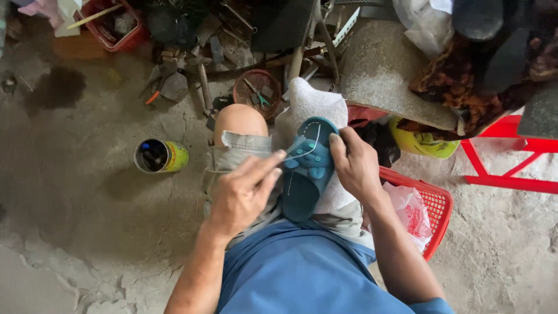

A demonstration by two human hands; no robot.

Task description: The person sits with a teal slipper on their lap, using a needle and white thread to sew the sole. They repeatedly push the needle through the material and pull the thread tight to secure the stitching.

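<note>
A small teal sandal (307, 174) lies on a white cloth (311, 107) over my lap. My right hand (356, 166) grips the sandal's right side, thumb on its strap near the toe. My left hand (244, 189) is pinched on a thin pale thread (308, 152) that loops from its fingertips up over the sandal's front. My bare knee (240, 120) shows just left of the cloth.
An open tin can (160, 156) stands on the concrete floor to the left. A red mesh basket (433, 206) with a plastic bag sits at my right. Scattered tools and a round dish (257, 93) lie ahead, beside a stone block (383, 70) and a red stool frame (505, 157).
</note>
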